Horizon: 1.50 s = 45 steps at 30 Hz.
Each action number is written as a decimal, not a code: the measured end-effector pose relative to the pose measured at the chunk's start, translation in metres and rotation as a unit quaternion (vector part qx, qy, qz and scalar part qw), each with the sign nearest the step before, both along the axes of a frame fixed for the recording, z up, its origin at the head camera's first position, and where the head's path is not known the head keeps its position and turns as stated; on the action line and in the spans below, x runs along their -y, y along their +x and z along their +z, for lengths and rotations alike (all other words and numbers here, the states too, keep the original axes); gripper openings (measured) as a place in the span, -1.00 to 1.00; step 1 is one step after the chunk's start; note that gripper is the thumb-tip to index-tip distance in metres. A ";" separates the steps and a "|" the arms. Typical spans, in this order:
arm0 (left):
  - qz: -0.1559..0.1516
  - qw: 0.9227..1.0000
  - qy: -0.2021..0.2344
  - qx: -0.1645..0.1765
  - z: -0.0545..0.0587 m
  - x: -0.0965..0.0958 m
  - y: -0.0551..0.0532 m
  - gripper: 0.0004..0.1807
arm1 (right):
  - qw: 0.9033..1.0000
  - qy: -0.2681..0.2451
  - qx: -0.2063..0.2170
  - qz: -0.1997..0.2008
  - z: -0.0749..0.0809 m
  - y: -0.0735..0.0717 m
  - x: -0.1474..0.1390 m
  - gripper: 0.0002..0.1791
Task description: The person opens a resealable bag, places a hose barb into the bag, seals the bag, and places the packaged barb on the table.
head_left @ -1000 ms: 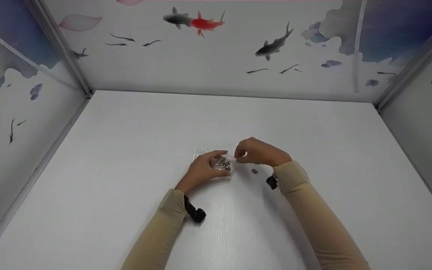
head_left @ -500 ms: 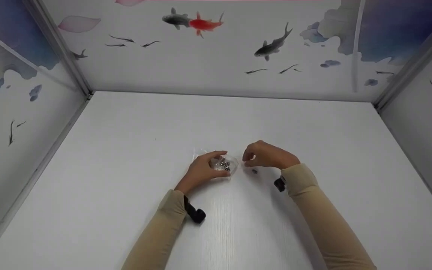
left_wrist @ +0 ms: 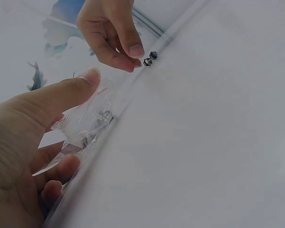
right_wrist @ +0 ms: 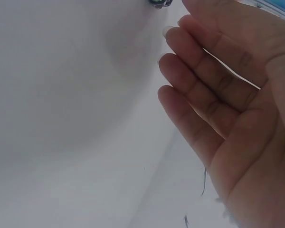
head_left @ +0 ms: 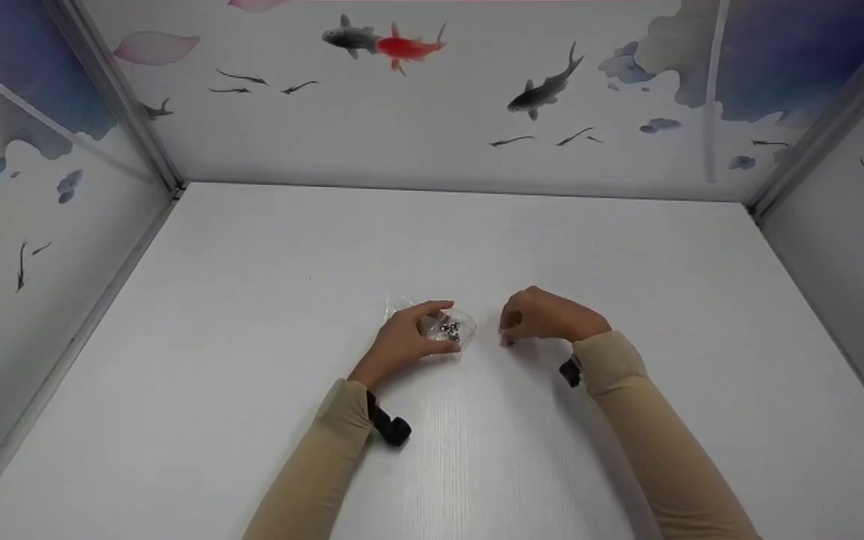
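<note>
My left hand (head_left: pixel 396 346) curls round a small clear plastic bag (left_wrist: pixel 88 111), thumb on one side and fingers on the other. Inside the bag lies a cluster of small shiny metal pieces (head_left: pixel 449 328). To the right of it, my right hand (head_left: pixel 552 315) is low over the table, with loosely bent fingers. Its thumb and fingertips are right beside a few loose small metal pieces with dark bands (left_wrist: pixel 150 59). In the right wrist view, loose metal pieces (right_wrist: pixel 160 3) show at the top edge, beyond the fingertips.
The white tabletop (head_left: pixel 267 247) spreads round both hands. Upright panels with painted fish (head_left: pixel 439 135) enclose its back and sides. Each wrist carries a small black camera (head_left: pixel 399 431) on a strap.
My right hand has drawn away from the bag's mouth, moving right and toward me to the loose metal pieces. The bag's right end now spreads rounder. My left hand has stayed in place.
</note>
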<state>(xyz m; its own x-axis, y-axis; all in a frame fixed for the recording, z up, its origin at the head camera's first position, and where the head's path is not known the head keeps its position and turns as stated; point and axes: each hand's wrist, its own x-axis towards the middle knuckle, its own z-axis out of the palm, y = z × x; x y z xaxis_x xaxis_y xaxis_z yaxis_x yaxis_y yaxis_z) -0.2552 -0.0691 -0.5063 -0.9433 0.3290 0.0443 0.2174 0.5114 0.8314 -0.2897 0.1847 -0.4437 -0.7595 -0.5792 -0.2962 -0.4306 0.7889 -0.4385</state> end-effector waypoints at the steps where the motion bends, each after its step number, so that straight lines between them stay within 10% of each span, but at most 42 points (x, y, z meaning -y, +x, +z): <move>1: 0.000 1.000 -0.001 0.001 0.000 0.000 0.000 -0.24 | 1.000 0.001 -0.001 0.002 0.000 0.000 0.000 -0.89; 45: -0.005 1.000 -0.002 0.002 0.001 0.001 0.000 -0.22 | 1.000 0.002 -0.010 0.004 0.009 -0.001 0.005 -0.88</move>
